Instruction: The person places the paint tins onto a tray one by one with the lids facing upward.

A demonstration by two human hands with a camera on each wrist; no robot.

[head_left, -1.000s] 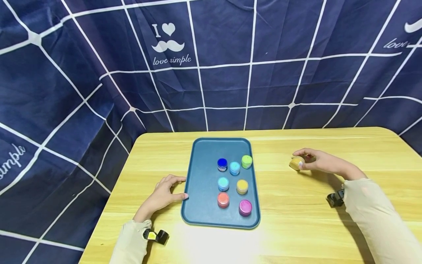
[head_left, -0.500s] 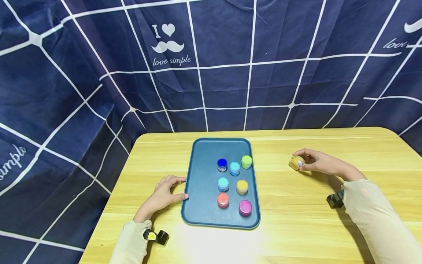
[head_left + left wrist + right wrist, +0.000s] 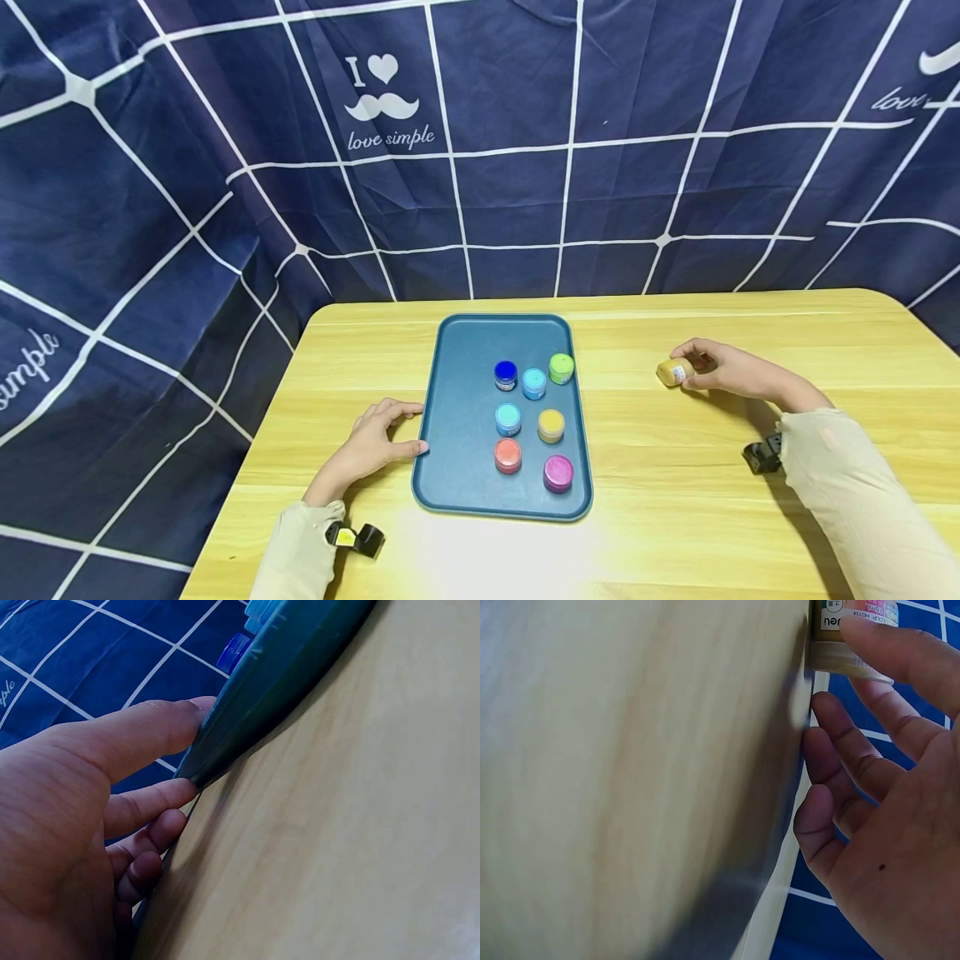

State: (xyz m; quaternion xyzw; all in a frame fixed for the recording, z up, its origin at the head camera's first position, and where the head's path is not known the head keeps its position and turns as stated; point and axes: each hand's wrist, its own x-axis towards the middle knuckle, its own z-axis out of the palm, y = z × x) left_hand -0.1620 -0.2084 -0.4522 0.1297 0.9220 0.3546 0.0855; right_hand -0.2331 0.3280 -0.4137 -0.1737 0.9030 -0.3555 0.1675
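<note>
Toward the table's right side, my right hand [image 3: 731, 369] grips a small ochre-yellow paint jar [image 3: 670, 372] between thumb and fingers. The jar lies tilted onto its side, at or just above the table, with its white label showing. In the right wrist view the thumb presses the label of the jar [image 3: 830, 652], while the other fingers curl loosely beside it. My left hand [image 3: 371, 442] touches the left rim of a dark blue-green tray [image 3: 457, 492], thumb on the rim and forefinger apart from it along the edge. The left wrist view shows thumb and fingertips against the tray's outer side [image 3: 247, 712].
On the tray's right half stand several paint jars: dark blue [image 3: 506, 375], light blue [image 3: 534, 382], green [image 3: 561, 367], turquoise [image 3: 507, 418], yellow [image 3: 551, 425], coral red [image 3: 507, 456] and magenta [image 3: 558, 472]. A navy curtain [image 3: 517, 200] hangs behind the wooden table [image 3: 637, 517].
The paint jar in my right hand has turned slightly, and more of its white label shows. My left hand and the tray stay put.
</note>
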